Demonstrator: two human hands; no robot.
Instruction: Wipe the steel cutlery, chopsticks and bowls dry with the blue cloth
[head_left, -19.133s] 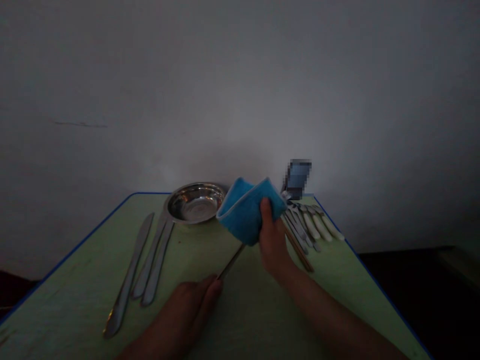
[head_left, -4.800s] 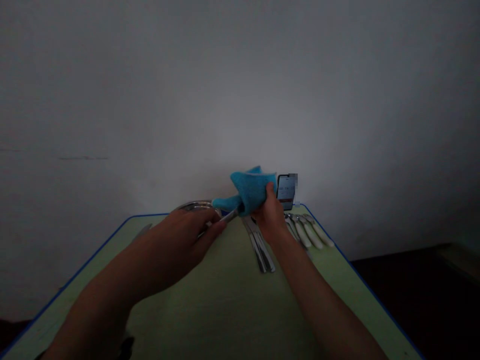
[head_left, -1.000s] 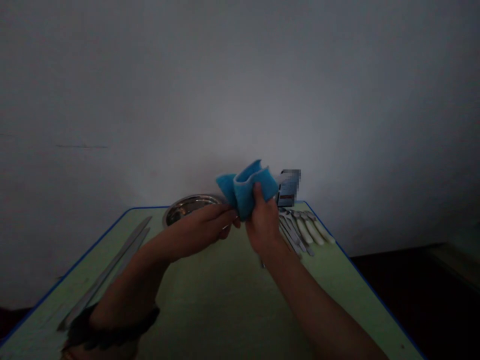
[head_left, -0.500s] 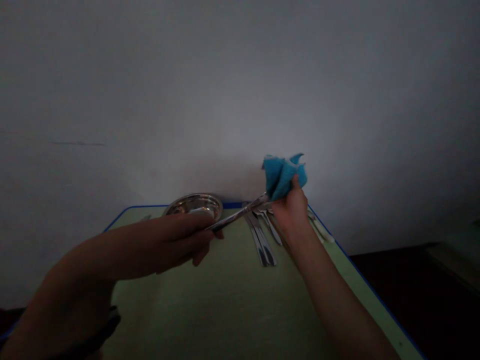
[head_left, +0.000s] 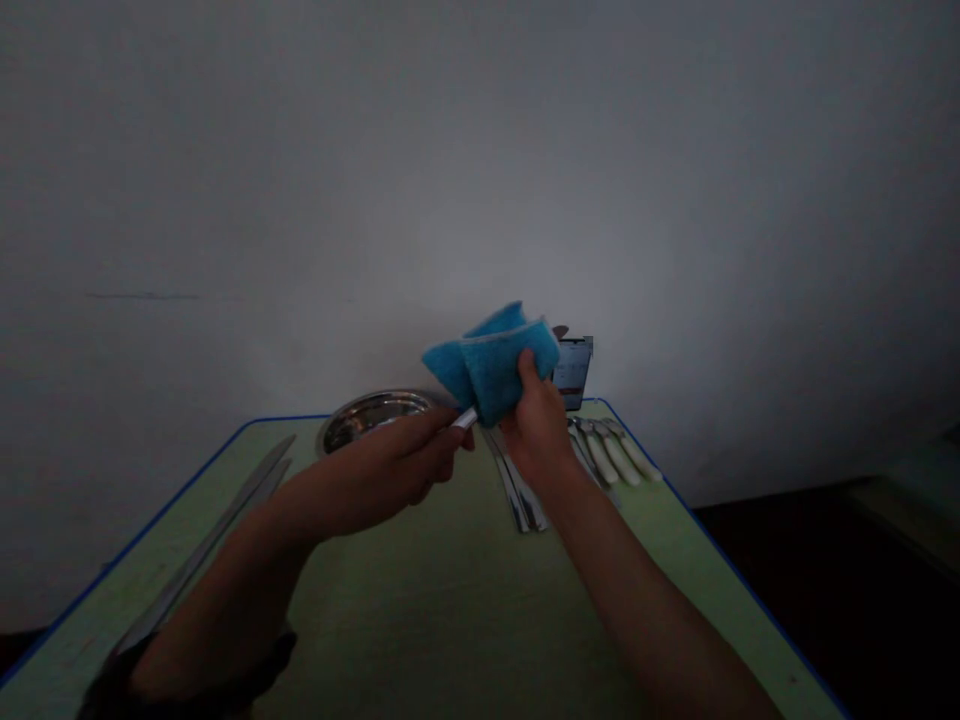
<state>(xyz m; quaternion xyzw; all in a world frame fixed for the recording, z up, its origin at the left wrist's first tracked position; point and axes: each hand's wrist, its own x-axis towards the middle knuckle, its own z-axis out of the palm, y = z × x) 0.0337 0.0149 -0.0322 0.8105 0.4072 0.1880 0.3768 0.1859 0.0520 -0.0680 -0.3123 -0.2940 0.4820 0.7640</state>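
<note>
Your left hand (head_left: 411, 452) has its fingers closed on the near end of a metal utensil (head_left: 465, 419), and only a short piece of the handle shows there. From these fingers the utensil goes forward and to the right, with its long axis slanting upward, into the folded blue cloth (head_left: 491, 378). Your right hand (head_left: 543, 432) has its fingers bent around this cloth, with the thumb pressing on the side toward you; how firmly they press, you cannot tell. A dark rounded tip (head_left: 560, 331) shows past the cloth (it seems to be the far end of the same utensil, as it lies on the same line). So the handle is nearer to the left hand, and the covered part is nearer to the right one. Both hands are above the table (head_left: 420, 610), between the steel bowl (head_left: 352, 413) and the white-handled cutlery (head_left: 619, 463).
</note>
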